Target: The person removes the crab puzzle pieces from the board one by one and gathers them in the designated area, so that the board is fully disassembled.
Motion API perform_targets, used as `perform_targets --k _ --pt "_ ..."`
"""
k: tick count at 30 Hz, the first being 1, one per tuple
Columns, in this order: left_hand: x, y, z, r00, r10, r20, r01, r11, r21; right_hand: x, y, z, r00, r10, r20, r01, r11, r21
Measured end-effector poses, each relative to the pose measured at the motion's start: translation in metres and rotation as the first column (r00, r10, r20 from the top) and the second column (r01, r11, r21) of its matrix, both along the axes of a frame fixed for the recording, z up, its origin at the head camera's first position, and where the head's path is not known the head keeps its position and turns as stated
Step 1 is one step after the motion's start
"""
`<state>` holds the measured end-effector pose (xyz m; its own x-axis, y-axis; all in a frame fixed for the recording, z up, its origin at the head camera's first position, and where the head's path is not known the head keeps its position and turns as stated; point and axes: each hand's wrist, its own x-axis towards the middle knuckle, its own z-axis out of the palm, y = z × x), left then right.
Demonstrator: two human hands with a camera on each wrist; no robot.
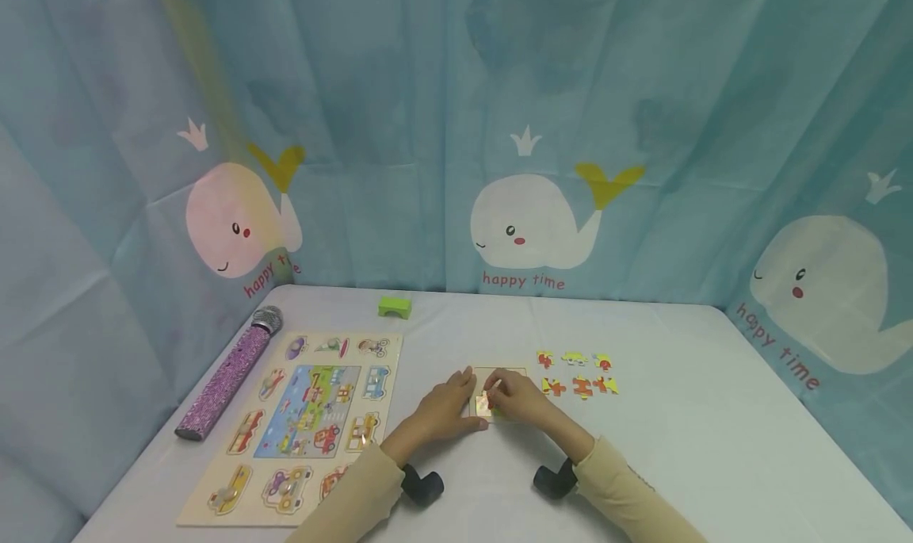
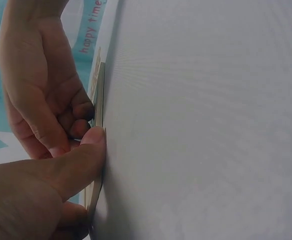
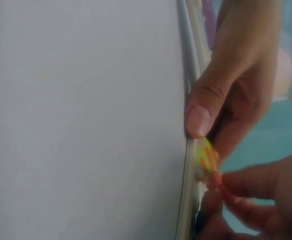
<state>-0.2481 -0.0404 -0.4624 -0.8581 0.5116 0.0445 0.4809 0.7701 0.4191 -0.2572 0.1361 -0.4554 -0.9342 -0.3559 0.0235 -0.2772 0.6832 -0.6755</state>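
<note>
A small wooden jigsaw board [image 1: 481, 378] lies flat on the table before the person. The left hand [image 1: 444, 410] holds it at its left side, the thumb pressing the near edge and the fingers at the left edge. From the right, the right hand [image 1: 524, 399] reaches over the board and pinches a small orange-red jigsaw piece [image 3: 215, 179]. Beside that piece, a yellow piece with orange marks [image 3: 207, 155] shows close to the left thumb in the right wrist view. Much of the board is hidden under the right hand.
Several loose jigsaw pieces [image 1: 582, 387] lie in two rows right of the board. At left is a large vehicle peg puzzle [image 1: 388, 369], with a pink sparkly microphone [image 1: 227, 378] along its outer side. A green arch block [image 1: 395, 307] sits near the back edge.
</note>
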Motion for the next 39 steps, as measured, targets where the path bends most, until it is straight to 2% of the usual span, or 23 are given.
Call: perform_targets --k 7,16,20,27,32,37,39 --pt "0.000 0.001 -0.002 1.000 -0.001 -0.001 0.001 1.000 -0.002 0.000 0.003 -0.001 0.999 0.008 -0.035 -0.008 1.000 -0.006" --pt "0.000 0.003 -0.001 1.000 0.014 0.005 -0.014 1.000 -0.007 -0.005 0.012 0.001 1.000 -0.002 0.020 0.003 0.999 -0.033" --pt "0.000 0.002 0.000 1.000 0.014 0.021 -0.014 1.000 0.001 -0.005 0.018 0.002 0.999 -0.010 0.053 0.016 0.995 -0.099" --pt "0.000 0.001 0.002 1.000 0.007 0.024 -0.007 1.000 0.001 -0.004 0.038 0.010 0.991 -0.076 0.114 0.092 0.985 -0.147" --pt "-0.001 0.001 0.002 0.999 0.013 0.030 -0.014 1.000 0.010 0.000 0.060 0.009 0.974 -0.153 0.167 0.179 0.971 -0.156" --pt "0.000 0.000 0.001 0.999 0.024 0.037 -0.025 1.000 0.014 0.009 0.084 0.005 0.946 -0.234 0.223 0.262 0.960 -0.104" --pt "0.000 0.000 0.002 0.999 0.025 0.039 -0.025 1.000 0.018 0.013 0.093 0.004 0.944 -0.249 0.217 0.270 0.960 -0.071"
